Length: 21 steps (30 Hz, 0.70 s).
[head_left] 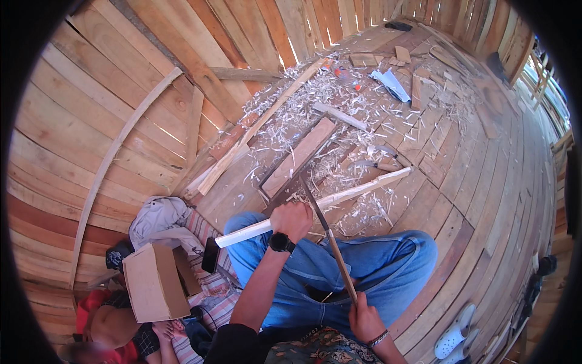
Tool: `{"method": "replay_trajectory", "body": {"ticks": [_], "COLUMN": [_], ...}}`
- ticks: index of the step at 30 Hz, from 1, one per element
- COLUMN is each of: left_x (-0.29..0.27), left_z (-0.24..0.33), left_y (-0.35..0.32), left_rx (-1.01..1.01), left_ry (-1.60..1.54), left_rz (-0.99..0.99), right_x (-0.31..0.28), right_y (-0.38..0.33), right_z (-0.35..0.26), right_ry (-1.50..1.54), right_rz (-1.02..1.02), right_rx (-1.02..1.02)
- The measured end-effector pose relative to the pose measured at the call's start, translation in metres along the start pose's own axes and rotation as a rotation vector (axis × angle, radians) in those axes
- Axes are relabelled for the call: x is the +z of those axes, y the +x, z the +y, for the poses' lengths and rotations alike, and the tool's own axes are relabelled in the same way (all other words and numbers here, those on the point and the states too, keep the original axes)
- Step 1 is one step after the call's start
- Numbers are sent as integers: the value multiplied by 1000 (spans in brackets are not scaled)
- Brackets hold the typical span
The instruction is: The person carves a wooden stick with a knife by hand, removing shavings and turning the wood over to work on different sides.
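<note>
My left hand [291,219], with a black watch at the wrist, is wrapped round a pale, whittled wooden stick [367,186]. The stick slants across my jeans, its left end near my knee and its right end over the floor. My right hand [366,318] grips the lower end of the long wooden handle of a knife [341,264]. Its dark, narrow blade points up and away from me, crossing the stick just right of my left fist. Whether the edge touches the wood I cannot tell.
Beyond my legs lie a flat wooden block [299,159], a curved blade [364,164], a long batten [262,126] and many shavings. At left are a cardboard box [153,285], a phone [210,255] and another person [115,327]. Light clogs [454,333] lie at lower right.
</note>
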State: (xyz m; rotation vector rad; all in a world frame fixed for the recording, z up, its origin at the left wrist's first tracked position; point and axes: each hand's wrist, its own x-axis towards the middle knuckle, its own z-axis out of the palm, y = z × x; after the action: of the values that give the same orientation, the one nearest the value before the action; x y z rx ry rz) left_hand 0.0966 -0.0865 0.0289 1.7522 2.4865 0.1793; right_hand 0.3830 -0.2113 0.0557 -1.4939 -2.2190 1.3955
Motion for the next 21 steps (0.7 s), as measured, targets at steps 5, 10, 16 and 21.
{"method": "replay_trajectory", "body": {"ticks": [5,10,16,21], "left_x": [4,6,6,8], "left_z": [-1,-2,1,3], "left_y": [-1,-1,-8,-13], "left_rx": [0,15,36,51], "left_ry": [-12,-12,-19,-24], "left_rz": [-33,5,29,60], "right_x": [8,1,9,4], "right_y": [27,-3,23,9], "right_z": [5,1,3,-4], "right_ry": [-11,-17,-1,-22], "right_rz": [-2,-43,1,-11], "right_rx": [-51,9,-40,-13]}}
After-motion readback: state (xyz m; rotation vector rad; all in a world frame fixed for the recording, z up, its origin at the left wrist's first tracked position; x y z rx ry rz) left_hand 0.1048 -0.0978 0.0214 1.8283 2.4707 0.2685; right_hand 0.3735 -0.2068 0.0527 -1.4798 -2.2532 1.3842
